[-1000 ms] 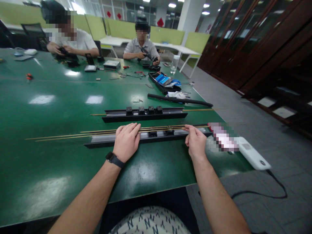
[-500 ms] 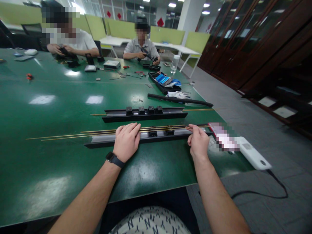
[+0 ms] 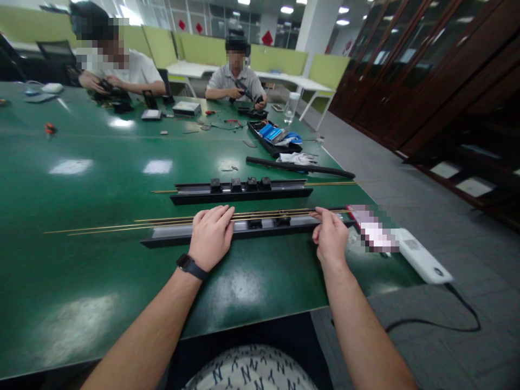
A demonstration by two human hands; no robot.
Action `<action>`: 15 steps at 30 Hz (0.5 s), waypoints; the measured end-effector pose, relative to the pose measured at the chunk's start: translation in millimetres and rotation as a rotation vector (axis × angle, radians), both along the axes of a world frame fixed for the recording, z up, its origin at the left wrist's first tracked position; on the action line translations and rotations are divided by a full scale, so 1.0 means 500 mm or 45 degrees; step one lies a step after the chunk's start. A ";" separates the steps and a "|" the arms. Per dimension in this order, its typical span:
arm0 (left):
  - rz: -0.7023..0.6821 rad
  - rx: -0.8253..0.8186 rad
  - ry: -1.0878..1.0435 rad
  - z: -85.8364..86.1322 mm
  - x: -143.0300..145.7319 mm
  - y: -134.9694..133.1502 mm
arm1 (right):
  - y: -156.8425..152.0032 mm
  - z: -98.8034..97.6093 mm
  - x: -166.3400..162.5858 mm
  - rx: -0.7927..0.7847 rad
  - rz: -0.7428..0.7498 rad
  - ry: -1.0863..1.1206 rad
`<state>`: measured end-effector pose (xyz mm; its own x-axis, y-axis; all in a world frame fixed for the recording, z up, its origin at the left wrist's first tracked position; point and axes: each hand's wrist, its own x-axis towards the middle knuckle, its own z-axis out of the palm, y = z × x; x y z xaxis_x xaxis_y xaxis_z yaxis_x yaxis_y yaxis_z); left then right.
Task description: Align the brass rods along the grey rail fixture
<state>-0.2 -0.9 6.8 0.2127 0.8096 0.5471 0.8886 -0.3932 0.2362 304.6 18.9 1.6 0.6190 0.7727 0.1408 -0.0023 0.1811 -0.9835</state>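
Observation:
A long black channel (image 3: 268, 232) with a pale grey inside lies crosswise on the table before me. Thin brass rods (image 3: 109, 228) run along and above it, jutting well past its left end. My left hand (image 3: 212, 233) is laid over the channel's left half, fingers together and wrapped over the rods. At the right end, my right hand (image 3: 331, 233) pinches the rods between thumb and fingertips. Between my hands, two small black blocks (image 3: 254, 219) sit in the channel, partly behind the rods. How many rods each hand holds is hidden.
Behind lies a second black channel (image 3: 239, 196) with several black blocks and brass rods. Further back are a black bar (image 3: 300, 167), white gloves (image 3: 298, 158) and a black tray (image 3: 264, 142). A phone (image 3: 371, 227) and white power strip (image 3: 422, 257) lie right. Two people work opposite.
Both my hands and the rods stay practically in place. The person at the far left has shifted their head and hands slightly.

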 end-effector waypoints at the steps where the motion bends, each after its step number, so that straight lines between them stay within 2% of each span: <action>1: 0.001 -0.001 0.002 0.000 0.000 0.000 | 0.000 -0.001 0.001 -0.002 0.002 0.001; 15: -0.009 -0.015 -0.034 0.002 0.001 -0.001 | 0.004 -0.008 0.008 0.012 -0.082 0.023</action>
